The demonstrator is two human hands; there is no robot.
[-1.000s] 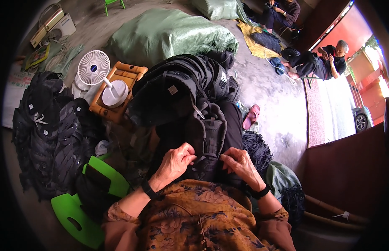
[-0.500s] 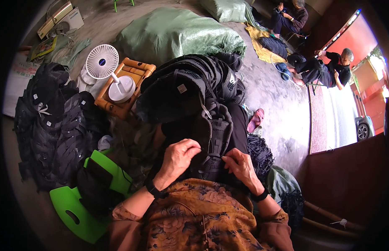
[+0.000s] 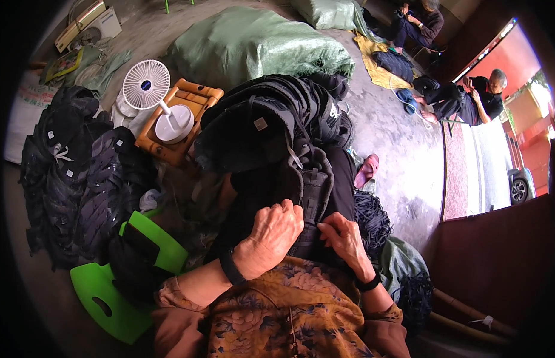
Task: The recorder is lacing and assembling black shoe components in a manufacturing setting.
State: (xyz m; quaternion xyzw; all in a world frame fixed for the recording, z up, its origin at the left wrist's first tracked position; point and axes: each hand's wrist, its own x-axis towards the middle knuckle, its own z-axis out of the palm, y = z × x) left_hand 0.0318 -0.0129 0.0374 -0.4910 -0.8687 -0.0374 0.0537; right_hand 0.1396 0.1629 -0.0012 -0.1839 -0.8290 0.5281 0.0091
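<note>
We are working black strapped piece (image 3: 316, 173) on lap (image 3: 343, 167), judging it partway: straps crossing above, lower end remaining. Right hand (image 3: 343, 232) pinching thumb and forefinger together beside it; left hand (image 3: 271, 232) hiding fingertips, grip unclear.

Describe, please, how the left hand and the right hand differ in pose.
The left hand partly covers the black fabric piece, while the right hand sits by its right edge. The left hand's fingertips are hidden; the right hand's bent fingers show. Both wear dark wristbands.
</note>
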